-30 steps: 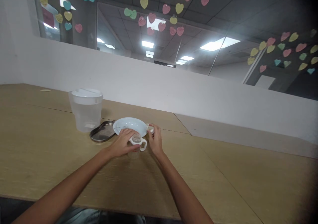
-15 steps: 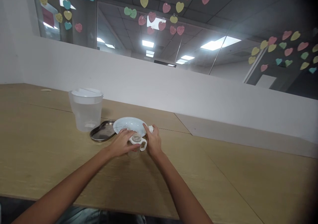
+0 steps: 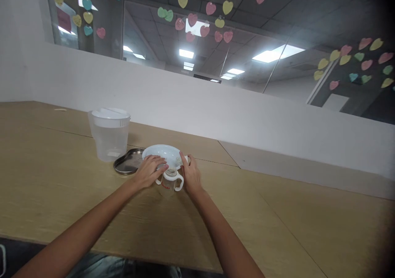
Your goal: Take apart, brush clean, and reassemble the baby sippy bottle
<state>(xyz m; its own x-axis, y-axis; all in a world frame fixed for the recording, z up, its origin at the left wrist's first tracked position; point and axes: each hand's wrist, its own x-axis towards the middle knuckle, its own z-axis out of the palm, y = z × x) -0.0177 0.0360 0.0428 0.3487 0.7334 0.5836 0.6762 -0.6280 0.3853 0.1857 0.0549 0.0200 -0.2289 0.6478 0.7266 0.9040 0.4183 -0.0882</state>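
Observation:
A small clear baby bottle [image 3: 169, 183] with white side handles stands on the wooden table, its neck uncapped. My left hand [image 3: 149, 172] is against its left side, fingers wrapped past the neck toward the plate. My right hand [image 3: 191, 176] is at the bottle's right side, fingers closed. Its fingertips pinch a small pale piece [image 3: 178, 159] at the rim of the white plate [image 3: 159, 150] just behind the bottle.
A dark metal tray [image 3: 125, 167] lies left of the plate, partly under it. A clear plastic pitcher [image 3: 110, 135] with a white lid stands behind the tray. A low white wall runs along the table's far edge.
The bottle has turned, so both white handles now show. My right hand has brought the small pale piece leftward over the plate's rim. My left fingers reach farther forward.

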